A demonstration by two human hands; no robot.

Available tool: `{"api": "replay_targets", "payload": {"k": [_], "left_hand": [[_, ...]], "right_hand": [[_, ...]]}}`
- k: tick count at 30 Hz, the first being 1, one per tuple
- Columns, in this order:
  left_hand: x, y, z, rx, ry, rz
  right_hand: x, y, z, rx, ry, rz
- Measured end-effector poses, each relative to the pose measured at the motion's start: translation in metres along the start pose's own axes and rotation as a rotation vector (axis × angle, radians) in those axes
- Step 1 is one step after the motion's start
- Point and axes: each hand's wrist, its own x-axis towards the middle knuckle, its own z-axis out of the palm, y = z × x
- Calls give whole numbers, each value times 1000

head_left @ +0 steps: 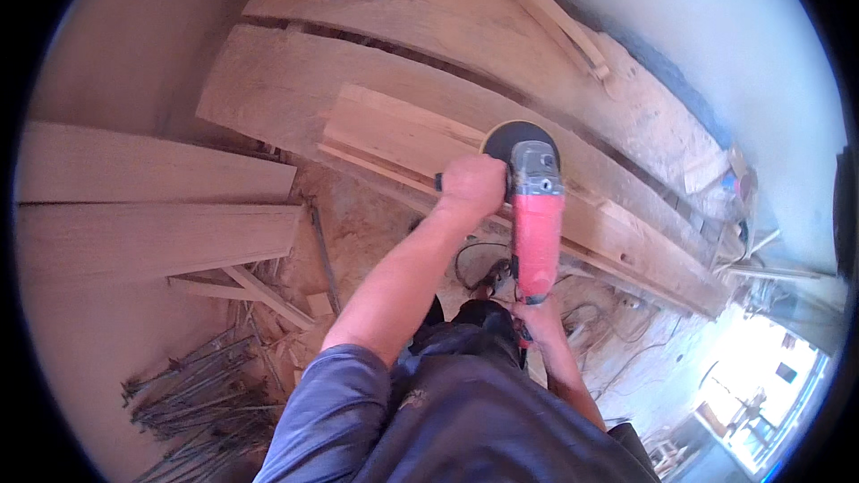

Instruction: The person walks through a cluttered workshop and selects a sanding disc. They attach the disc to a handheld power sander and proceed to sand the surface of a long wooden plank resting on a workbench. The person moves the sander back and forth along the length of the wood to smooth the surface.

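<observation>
At the far left, two pale wooden boards (152, 206) lie side by side, smooth-faced with straight edges. Below them, near the lower left, a bundle of thin dark metal rods (197, 411) sprawls on the dusty floor (358, 224) among short wood offcuts (268, 295). Toward the middle, wide rough planks (376, 63) form the table, with dark gaps between them. On it lies a narrower light plank (394, 139), its grain running left to right.

The left hand (472, 188) is wrapped tight around a dark side handle, the grip closed on it. Just right of it sits the red angle grinder (535, 215), with a grey metal head and a round dark disc (519, 136) pressed flat on the light plank. The right hand (537, 311) holds the near end of the grinder's red body; the fingers are mostly hidden, but the grip is closed around it. A black cable (474, 259) loops on the floor beneath.

Further right, a thin wooden strip (568, 27) rests on the far plank, and small scraps (729, 179) crowd the table's right end beside a pale wall (716, 27).
</observation>
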Motion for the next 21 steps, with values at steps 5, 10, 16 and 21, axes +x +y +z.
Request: {"api": "replay_targets", "payload": {"k": [5,10,16,21], "left_hand": [[-30,-130,-52,-68,150,-244],[-47,-249,-94,-29,187,-366],[-58,-249,-78,-96,237,-218],[-58,-231,-60,-173,245,-139]], "right_hand": [[27,-76,92,-306,-127,39],[57,-147,178,-523,-234,-73],[37,-122,186,-402,-189,-31],[19,-90,174,-230,-162,-42]]}}
